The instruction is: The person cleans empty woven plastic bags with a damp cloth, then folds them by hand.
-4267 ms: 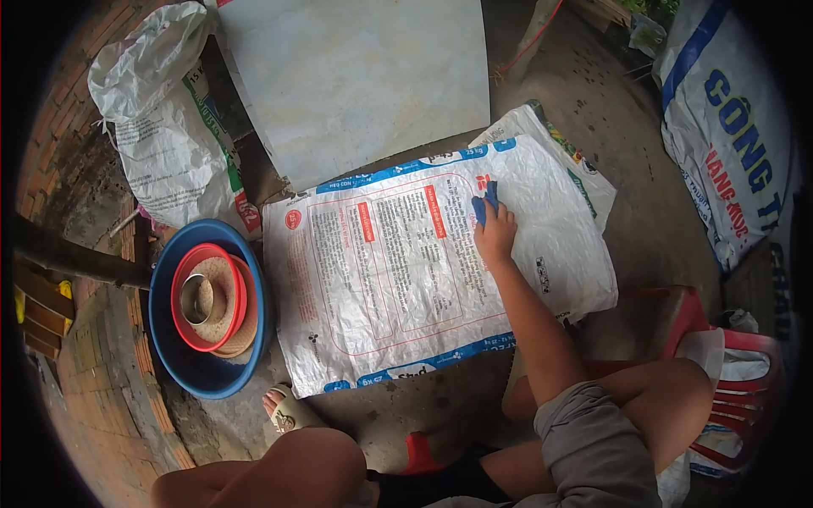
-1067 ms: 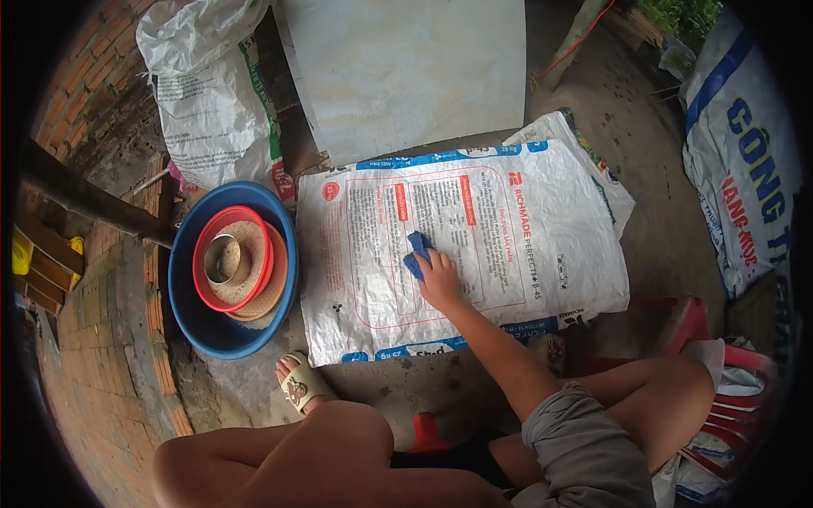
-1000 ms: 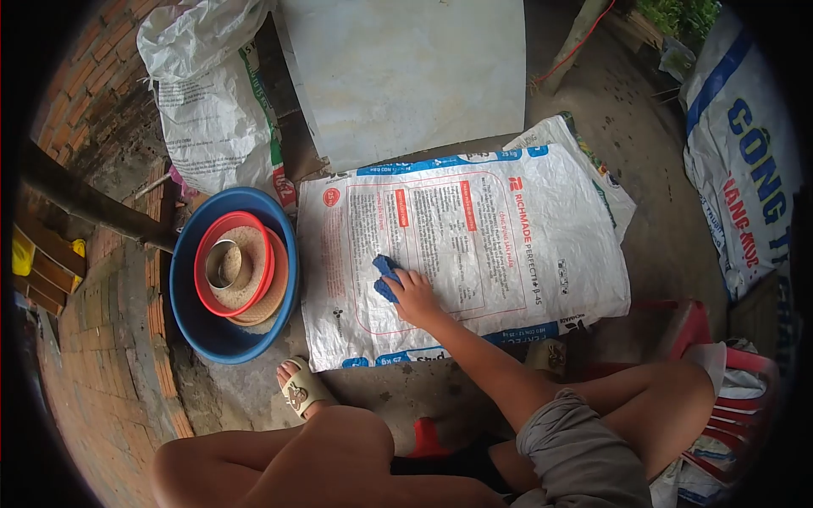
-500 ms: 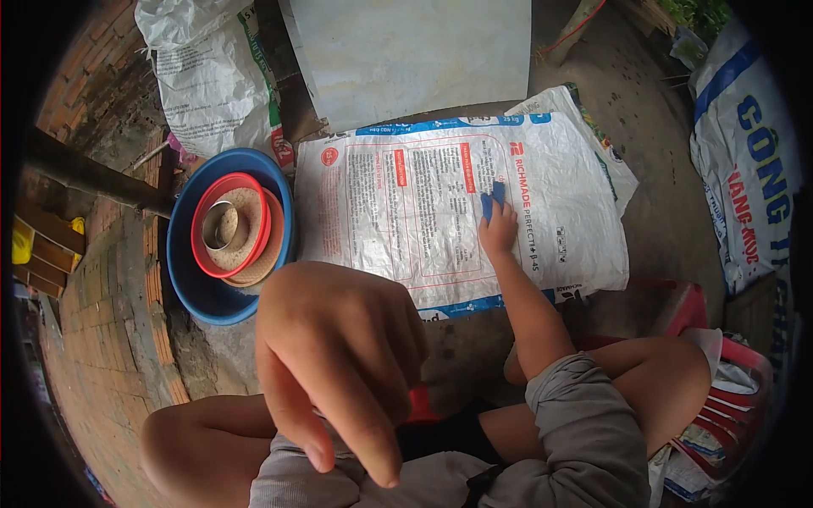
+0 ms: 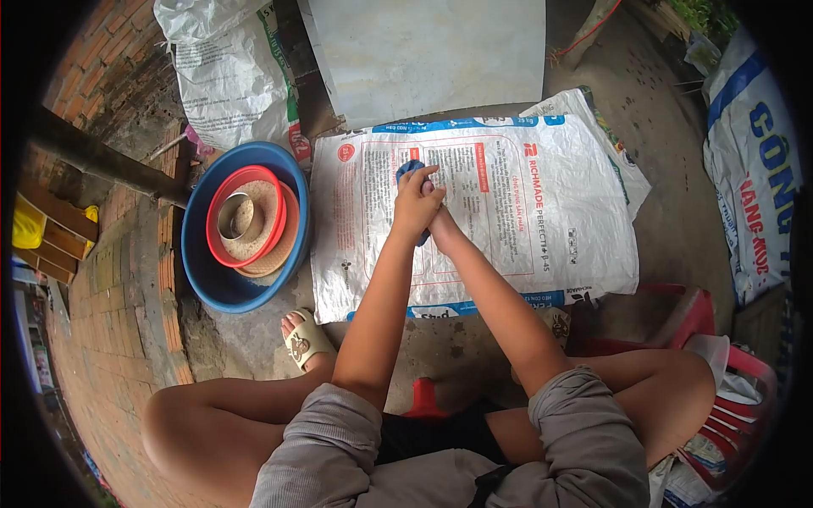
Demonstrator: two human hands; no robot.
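A blue cloth (image 5: 407, 170) is bunched up over the printed side of a white woven sack (image 5: 347, 237) spread flat in front of me. My left hand (image 5: 414, 206) is closed on the cloth from the left, its fingers reaching over to the right. Pressed against it, my right hand (image 5: 442, 225) also grips the cloth. Parts of the cloth stick out above and below the hands, and the rest is hidden by them. Some of the right fingers are covered by my left hand.
Left of the sack stands a blue basin (image 5: 196, 273) holding a red basin (image 5: 217, 184) of pale grains with a metal cup (image 5: 230, 222) in it. A grey board (image 5: 423, 51) lies beyond. Full sacks (image 5: 754, 161) and a red plastic chair (image 5: 745, 423) are at the right.
My left hand has gone from close to the camera down to the sack, joining the right. My right hand has moved left across the sack with the blue cloth.
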